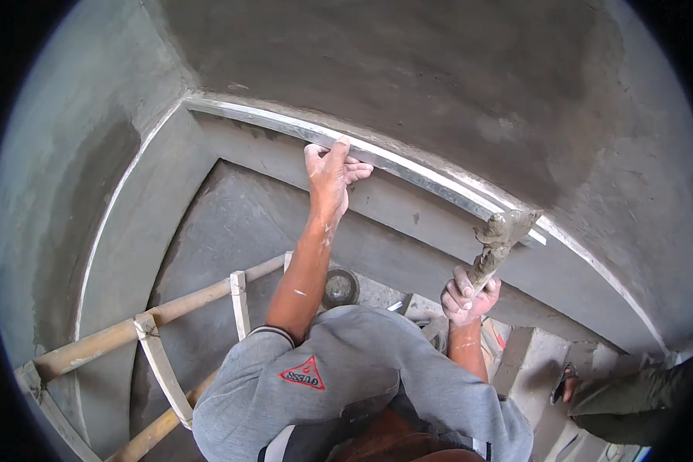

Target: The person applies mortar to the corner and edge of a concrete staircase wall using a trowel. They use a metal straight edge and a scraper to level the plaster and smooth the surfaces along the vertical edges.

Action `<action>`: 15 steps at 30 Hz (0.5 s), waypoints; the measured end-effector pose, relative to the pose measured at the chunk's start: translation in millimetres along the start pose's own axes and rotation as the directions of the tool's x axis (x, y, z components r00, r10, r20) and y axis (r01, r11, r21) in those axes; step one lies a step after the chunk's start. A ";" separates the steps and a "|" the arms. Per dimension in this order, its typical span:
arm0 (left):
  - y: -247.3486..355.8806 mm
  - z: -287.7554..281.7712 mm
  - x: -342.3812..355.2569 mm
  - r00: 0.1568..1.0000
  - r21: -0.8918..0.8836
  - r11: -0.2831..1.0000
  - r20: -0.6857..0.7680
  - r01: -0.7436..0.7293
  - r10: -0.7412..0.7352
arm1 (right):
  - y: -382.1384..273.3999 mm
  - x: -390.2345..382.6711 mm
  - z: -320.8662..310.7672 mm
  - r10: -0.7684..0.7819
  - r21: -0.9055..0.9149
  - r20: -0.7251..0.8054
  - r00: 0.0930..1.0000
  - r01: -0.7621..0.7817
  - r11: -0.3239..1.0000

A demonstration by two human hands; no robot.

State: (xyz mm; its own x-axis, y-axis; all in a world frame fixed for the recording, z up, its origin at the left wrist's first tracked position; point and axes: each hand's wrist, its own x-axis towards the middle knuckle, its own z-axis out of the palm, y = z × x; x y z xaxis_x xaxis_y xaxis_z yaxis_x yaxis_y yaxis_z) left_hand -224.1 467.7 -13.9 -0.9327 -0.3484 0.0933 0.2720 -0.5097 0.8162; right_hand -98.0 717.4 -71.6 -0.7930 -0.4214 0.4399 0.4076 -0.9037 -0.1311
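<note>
My left hand (336, 174) pinches a long metal straightedge (269, 123), its thumb on the upper face and fingers curled below. The straightedge lies along the white-edged lip of a grey plastered ledge (393, 204). In my right hand (470, 299) is a trowel (500, 239) caked with grey mortar, gripped by its handle. Its blade points up and overlaps the straightedge near that bar's right end; whether they touch I cannot tell. Beyond the ledge, the plastered wall (408, 69) has a large dark, damp-looking area.
A wooden ladder (162, 316) leans at the lower left. Below the ledge sits a round dark bucket (340, 288). Steps or boards (531, 362) lie at the lower right, where another person's trousered leg (631, 396) and sandalled foot (567, 383) show.
</note>
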 end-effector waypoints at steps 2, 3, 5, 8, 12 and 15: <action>0.1 2.1 -1.0 1.000 -0.012 1.000 0.009 0.004 -0.003 | -2.3 -0.7 -1.5 0.007 -0.005 0.000 1.000 -0.007 1.000; -0.2 2.4 -1.2 1.000 -0.013 1.000 0.008 0.005 -0.005 | -3.4 -1.0 -2.4 0.014 -0.010 0.001 1.000 -0.014 1.000; -1.2 3.1 -0.6 1.000 -0.011 1.000 0.012 -0.015 0.015 | -5.3 -1.3 -3.7 0.015 -0.017 0.003 1.000 -0.015 1.000; -2.0 4.6 -0.1 1.000 -0.017 1.000 0.012 -0.010 0.010 | -6.4 -1.2 -5.5 0.013 -0.026 0.006 1.000 -0.012 1.000; -2.6 2.5 0.8 1.000 -0.023 1.000 -0.005 -0.010 0.010 | -6.0 2.5 -6.2 0.022 -0.023 0.010 1.000 -0.022 1.000; -1.8 -4.7 0.2 0.999 -0.020 0.999 -0.016 -0.042 0.041 | -1.7 4.4 -4.2 0.008 -0.092 -0.029 1.000 -0.011 0.996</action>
State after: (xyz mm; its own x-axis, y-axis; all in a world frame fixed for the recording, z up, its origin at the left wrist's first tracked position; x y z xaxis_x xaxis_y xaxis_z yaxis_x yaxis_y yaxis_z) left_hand -223.7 464.8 -18.0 -0.9167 -0.3819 0.1176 0.3152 -0.5103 0.8002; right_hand -104.1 716.8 -73.2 -0.8024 -0.4307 0.4132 0.3725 -0.9023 -0.2172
